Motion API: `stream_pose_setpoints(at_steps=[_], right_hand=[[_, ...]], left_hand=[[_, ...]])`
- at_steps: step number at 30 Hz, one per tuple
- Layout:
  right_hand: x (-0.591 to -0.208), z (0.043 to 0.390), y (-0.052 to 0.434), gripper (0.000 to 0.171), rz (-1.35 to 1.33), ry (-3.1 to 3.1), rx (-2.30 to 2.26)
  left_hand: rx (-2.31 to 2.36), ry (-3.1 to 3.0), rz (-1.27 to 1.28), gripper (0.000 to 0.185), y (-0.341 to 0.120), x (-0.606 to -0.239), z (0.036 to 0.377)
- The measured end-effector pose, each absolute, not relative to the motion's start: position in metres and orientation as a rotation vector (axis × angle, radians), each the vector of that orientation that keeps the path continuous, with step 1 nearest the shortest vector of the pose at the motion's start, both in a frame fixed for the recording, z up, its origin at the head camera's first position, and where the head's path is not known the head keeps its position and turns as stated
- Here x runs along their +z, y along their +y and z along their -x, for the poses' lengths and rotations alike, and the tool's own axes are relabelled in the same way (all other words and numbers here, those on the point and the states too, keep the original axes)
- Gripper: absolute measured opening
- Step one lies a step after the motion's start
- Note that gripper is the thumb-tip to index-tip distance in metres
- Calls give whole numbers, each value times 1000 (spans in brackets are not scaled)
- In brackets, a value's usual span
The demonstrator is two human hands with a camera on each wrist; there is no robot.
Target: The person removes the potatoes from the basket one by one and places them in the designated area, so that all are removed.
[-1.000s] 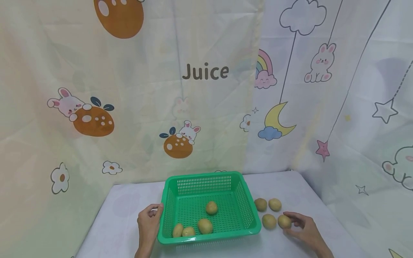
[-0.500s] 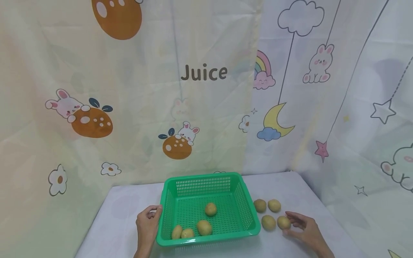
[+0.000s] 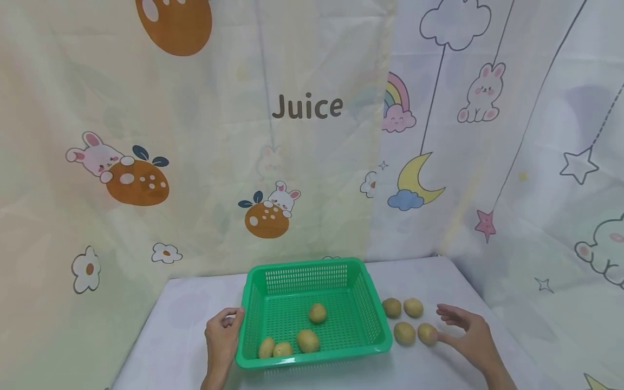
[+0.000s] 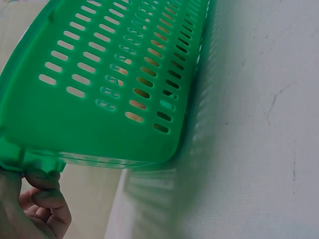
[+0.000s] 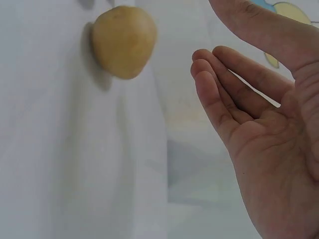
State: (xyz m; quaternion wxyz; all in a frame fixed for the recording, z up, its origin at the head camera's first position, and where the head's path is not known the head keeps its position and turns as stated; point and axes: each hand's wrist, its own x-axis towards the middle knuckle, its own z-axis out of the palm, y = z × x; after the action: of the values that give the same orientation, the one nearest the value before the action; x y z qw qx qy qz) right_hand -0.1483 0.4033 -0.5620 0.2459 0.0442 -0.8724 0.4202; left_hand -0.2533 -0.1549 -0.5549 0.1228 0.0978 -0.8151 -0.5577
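A person's left hand point(image 3: 221, 338) grips the left rim of a green basket point(image 3: 375, 319) that sits near the front edge of the tabletop point(image 3: 185, 325), fingers curled around the plastic lip. The right hand point(image 3: 468, 336) hovers near the tabletop's right edge with its fingers spread and relaxed, holding nothing. Just beside its fingertips lies a potato point(image 3: 427, 333), the nearest of four loose potatoes grouped between the basket's right wall and the hand; the wrist view shows a gap between palm and potato. The other three point(image 3: 404, 332) lie close by, toward the basket. Four more potatoes point(image 3: 308, 340) rest on the basket's floor, three of them along its front wall.
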Motion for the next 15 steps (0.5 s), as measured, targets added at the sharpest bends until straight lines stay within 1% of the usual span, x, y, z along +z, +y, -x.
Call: stream_pose_setpoints(at_steps=[7,15], right_hand=[[-535,150,386,64,-75,-2427,1120],[-514,165,346,64,-160,-2409,1157]], left_hand=[[-1627,-2372,-278,29,-153,-556,255],[-1623,-2366,-303,30,-154,-554,252]])
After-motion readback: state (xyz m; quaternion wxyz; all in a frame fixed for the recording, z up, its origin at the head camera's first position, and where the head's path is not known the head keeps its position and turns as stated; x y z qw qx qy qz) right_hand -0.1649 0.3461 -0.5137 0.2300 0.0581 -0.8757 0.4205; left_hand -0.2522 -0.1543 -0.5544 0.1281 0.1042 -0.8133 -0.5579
